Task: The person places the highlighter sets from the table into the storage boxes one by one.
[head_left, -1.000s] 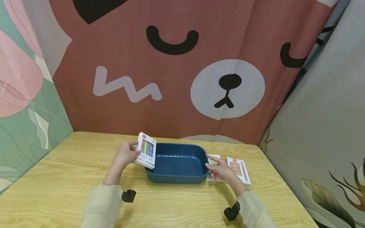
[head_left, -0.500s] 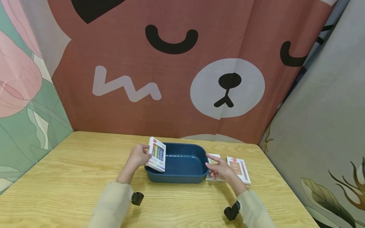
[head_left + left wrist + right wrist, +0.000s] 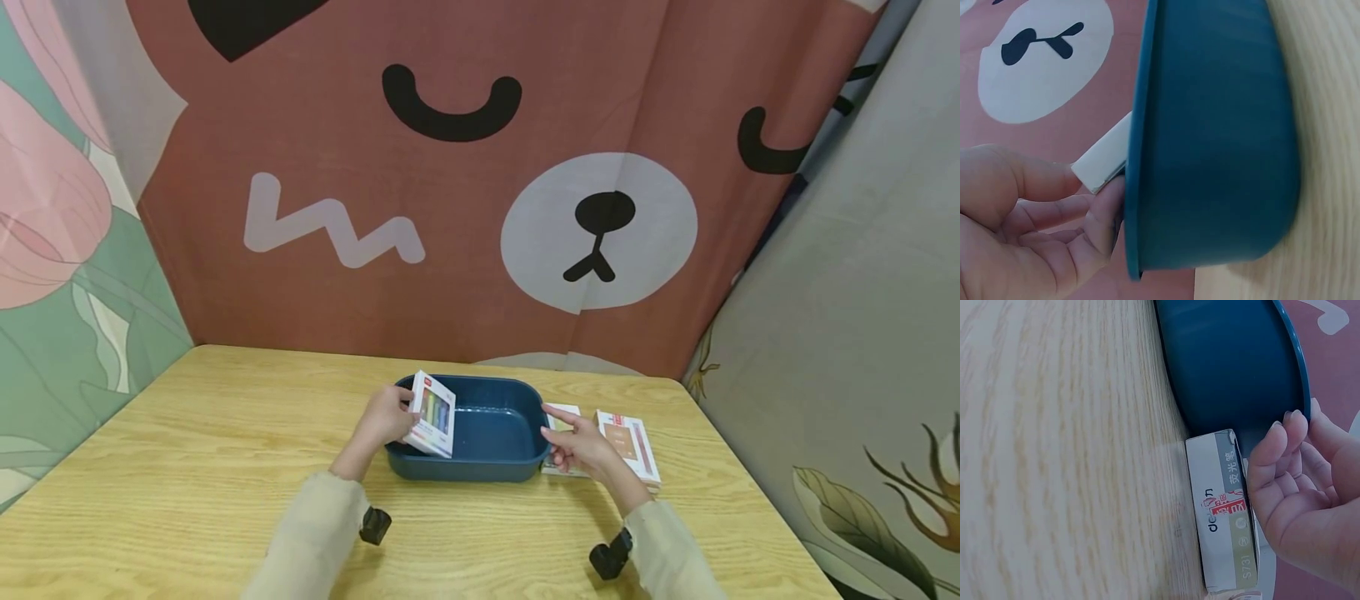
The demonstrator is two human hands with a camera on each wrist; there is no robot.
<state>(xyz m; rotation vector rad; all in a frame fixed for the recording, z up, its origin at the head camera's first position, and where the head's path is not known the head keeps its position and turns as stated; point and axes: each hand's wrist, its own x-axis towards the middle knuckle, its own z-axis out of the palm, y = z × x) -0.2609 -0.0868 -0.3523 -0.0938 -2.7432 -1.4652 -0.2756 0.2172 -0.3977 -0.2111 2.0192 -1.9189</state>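
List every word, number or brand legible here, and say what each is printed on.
"S731": side of the white box beside the blue tub, in the right wrist view.
"荧光笔": same side.
"de" and "力": same side, partly covered by red print too blurred to read.
Held box, in the left hand: print too small to read.
Rightmost box: print too small to read.

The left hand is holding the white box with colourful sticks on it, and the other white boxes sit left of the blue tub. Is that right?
Not quite: the other white boxes sit right of the blue tub in the head view. The left hand does hold that white box.
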